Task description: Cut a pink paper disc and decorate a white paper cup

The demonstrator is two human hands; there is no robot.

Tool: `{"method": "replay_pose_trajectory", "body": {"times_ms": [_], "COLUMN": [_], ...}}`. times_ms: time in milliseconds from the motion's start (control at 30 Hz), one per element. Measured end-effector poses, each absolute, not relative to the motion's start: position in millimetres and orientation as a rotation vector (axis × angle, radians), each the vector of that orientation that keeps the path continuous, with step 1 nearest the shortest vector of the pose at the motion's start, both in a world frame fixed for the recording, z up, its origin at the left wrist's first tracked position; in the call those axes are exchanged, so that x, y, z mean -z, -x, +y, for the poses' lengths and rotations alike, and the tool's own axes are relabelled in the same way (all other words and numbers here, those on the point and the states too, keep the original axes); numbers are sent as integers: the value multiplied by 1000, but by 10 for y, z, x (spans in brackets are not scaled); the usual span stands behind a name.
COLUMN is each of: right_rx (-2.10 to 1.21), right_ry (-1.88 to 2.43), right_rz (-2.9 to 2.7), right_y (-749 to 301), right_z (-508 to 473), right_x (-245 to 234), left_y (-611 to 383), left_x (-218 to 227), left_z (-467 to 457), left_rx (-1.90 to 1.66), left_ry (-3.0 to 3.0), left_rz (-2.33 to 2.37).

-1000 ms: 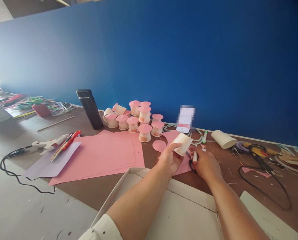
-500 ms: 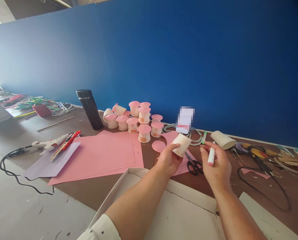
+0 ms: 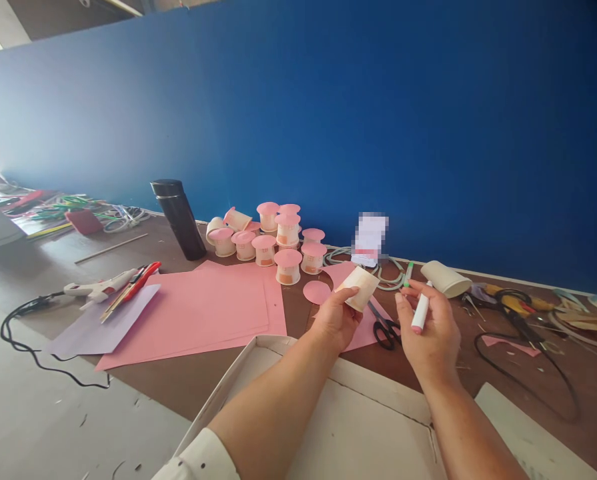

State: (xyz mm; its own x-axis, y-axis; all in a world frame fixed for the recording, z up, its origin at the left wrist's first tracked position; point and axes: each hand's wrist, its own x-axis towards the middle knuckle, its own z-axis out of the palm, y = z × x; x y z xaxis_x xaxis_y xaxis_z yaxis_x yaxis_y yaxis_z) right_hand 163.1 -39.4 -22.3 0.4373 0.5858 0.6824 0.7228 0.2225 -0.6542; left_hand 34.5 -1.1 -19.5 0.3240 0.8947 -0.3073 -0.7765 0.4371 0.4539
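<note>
A white paper cup [image 3: 361, 288] is held tilted in my left hand [image 3: 335, 321], with the fingers wrapped round its lower side. My right hand [image 3: 429, 333] grips a white marker [image 3: 421, 311] with a pink end, a short way to the right of the cup. Black-handled scissors [image 3: 387, 331] lie on the pink paper between my hands. Behind the cup is a round pink paper disc [image 3: 317, 293]. Several cups with pink paper tops [image 3: 288, 265] stand grouped further back, some stacked. A loose white cup [image 3: 445, 279] lies on its side past my right hand.
An open white cardboard box [image 3: 378, 407] sits under my forearms. To the left are pink paper sheets [image 3: 218, 307], a red cutter [image 3: 138, 287], a glue gun [image 3: 101, 287] and a black flask [image 3: 179, 220]. Cables [image 3: 523, 333] and scraps lie at right, along the blue wall.
My right hand has shifted slightly left with the marker, a little nearer the cup. The cup and my left hand have moved only slightly.
</note>
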Motion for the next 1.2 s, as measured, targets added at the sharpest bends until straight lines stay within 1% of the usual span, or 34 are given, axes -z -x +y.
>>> {"method": "replay_pose_trajectory", "body": {"times_ms": [267,433,533,767,967,1200], "right_rx": [130,139,131,104,15,8], "right_ry": [1472,1466,1470,1488,1489,1498], "right_rz": [-1229,-1233,-1238,-1244,-1233,-1245], "right_y": [-1619,-1599,-1591,-1592,-1602,-1604], "right_z": [-404,-413,-422,-430,-428,-429], "right_x": [220,200,187,187,207,220], "left_y": [-419,-453,-473,-493,-473,-475], "left_x": [289,290,307,300,314,384], "left_z": [-19,-62,-59,-7,-43,-11], "left_rx": [-1173,-1219,-1215,-1081,-1063,-1083], "left_ry": [-590,-713,-677,-261,-396,-468], "left_rz": [694,655,659,789,759,915]}}
